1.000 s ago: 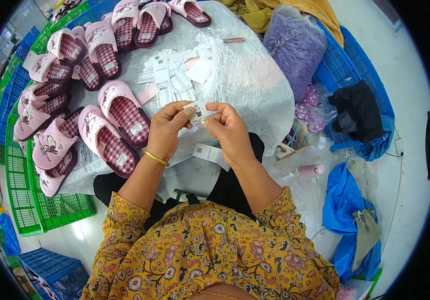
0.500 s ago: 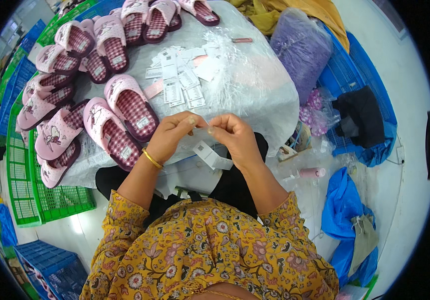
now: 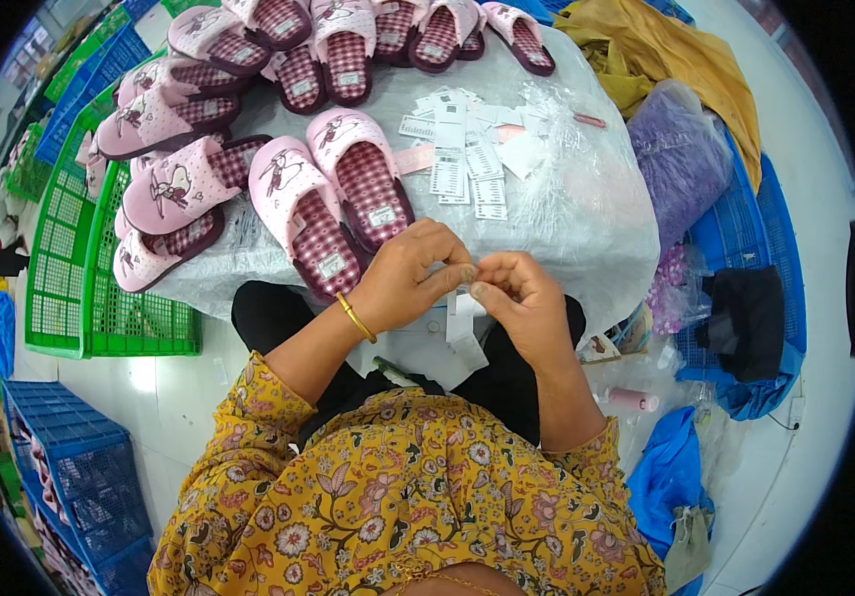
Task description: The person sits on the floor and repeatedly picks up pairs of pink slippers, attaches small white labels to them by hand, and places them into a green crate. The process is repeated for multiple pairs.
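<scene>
Above the near edge of the plastic-wrapped table [image 3: 557, 268], my left hand [image 3: 410, 276] and my right hand [image 3: 527, 306] meet fingertip to fingertip, both in a pinch. A white folded paper tag [image 3: 463, 328] dangles just below the fingers; its string is too thin to make out. Left of my hands lies a pair of pink slippers, one slipper [image 3: 281, 177] beside the other slipper [image 3: 344, 131], with dark red checked insoles and small white labels. Beyond my hands, several loose white tags [image 3: 467, 149] are spread on the table.
More pink slippers [image 3: 171, 187] line the table's left and far edges. A green crate [image 3: 140, 328] stands at left, with blue crates [image 3: 80, 452] nearer. At right are a purple wrapped bundle [image 3: 681, 144], a blue basket [image 3: 785, 258] with black cloth [image 3: 745, 318], and a pink roll [image 3: 632, 399].
The view has shifted left, so the table appears farther right and higher. Both hands remain pinched together, and the tag hangs closer under the fingers, turned differently.
</scene>
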